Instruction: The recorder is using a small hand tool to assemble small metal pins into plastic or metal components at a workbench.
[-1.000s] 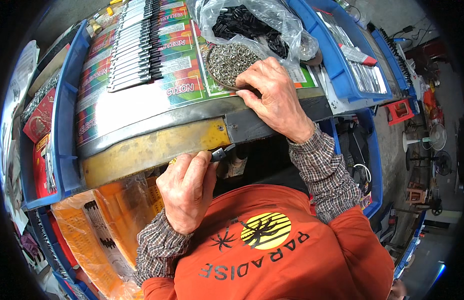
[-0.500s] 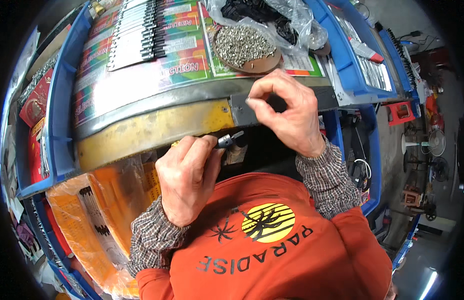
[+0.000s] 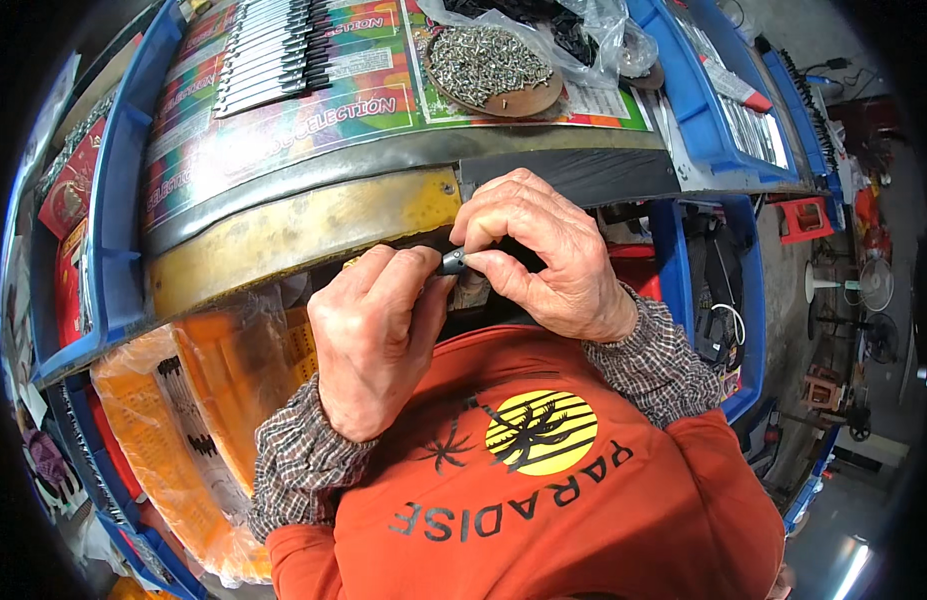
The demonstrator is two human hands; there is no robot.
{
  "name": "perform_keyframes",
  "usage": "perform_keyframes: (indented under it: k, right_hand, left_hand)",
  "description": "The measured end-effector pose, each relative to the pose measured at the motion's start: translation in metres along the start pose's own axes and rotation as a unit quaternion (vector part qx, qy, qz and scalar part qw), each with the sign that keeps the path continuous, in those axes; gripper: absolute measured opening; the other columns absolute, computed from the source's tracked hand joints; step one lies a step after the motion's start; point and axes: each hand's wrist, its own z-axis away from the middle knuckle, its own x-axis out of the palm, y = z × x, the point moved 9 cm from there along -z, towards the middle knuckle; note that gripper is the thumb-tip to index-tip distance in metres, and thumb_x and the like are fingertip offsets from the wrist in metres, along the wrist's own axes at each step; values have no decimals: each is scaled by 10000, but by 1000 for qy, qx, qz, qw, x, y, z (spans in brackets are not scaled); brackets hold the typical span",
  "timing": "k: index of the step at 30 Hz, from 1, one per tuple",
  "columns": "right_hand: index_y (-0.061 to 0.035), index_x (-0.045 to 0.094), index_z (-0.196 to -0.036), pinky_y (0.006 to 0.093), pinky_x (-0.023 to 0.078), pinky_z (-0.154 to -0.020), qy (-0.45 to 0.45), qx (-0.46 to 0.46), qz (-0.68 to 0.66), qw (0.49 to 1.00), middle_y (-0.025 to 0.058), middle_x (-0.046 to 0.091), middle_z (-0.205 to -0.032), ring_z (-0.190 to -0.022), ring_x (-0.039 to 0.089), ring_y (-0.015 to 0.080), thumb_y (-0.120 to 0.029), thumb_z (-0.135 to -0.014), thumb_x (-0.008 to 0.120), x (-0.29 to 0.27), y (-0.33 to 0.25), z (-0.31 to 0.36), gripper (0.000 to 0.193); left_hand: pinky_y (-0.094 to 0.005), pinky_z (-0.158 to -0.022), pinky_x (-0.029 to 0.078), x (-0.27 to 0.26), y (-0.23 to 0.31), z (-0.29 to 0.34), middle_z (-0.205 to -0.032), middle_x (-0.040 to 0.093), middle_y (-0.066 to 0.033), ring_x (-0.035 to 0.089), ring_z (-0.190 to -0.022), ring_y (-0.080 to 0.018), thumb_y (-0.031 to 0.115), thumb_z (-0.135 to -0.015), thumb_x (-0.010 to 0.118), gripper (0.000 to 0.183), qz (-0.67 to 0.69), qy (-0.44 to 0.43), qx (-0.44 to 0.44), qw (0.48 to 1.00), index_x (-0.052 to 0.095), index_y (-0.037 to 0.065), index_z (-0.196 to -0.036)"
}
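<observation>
My left hand (image 3: 375, 335) is closed around a small dark metal part (image 3: 451, 262), whose tip sticks out past the thumb. My right hand (image 3: 543, 250) meets it from the right, thumb and forefinger pinched at that tip; what they pinch is too small to make out. Both hands hover just below the yellow, worn front edge of the workbench (image 3: 293, 232), in front of my orange shirt. A round brown dish heaped with small silver screws (image 3: 488, 68) sits on the bench beyond the hands.
A row of dark metal strips (image 3: 273, 50) lies on the colourful printed sheet (image 3: 283, 120) covering the bench. Clear plastic bags with dark parts (image 3: 573, 30) lie behind the dish. Blue crates (image 3: 113, 200) flank the bench. Bagged orange packs (image 3: 183, 420) sit lower left.
My right hand left the screw dish and came down to the left hand, fingers now pinched at the tip of the part. The left hand stayed by the bench edge.
</observation>
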Motion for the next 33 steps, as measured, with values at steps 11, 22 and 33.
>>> perform_keyframes:
  k: [11,22,33]
  right_hand:
    - [-2,587,-875,389,522,-742,36,-81,104,991,114,601,-872,-832,602,308,-1,-676,696,5,-15,11,226]
    - [26,629,-870,372,564,-752,11,-182,175,968,138,634,-976,-932,642,292,-49,-659,649,16,-26,26,226]
    - [27,633,-913,364,563,-717,39,-132,147,979,134,636,-969,-879,655,287,-29,-714,679,9,-15,35,212]
  left_hand:
    - [-374,-528,464,0,5,2,-704,531,-90,562,-609,-277,25,-707,713,222,-55,18,52,997,604,43,-899]
    - [-363,-522,474,9,1,5,-730,556,-88,576,-612,-269,17,-680,711,242,-81,22,93,992,604,32,-896]
    - [-360,-529,476,18,2,3,-738,560,-87,576,-608,-266,21,-685,717,236,-71,7,78,994,605,38,-892]
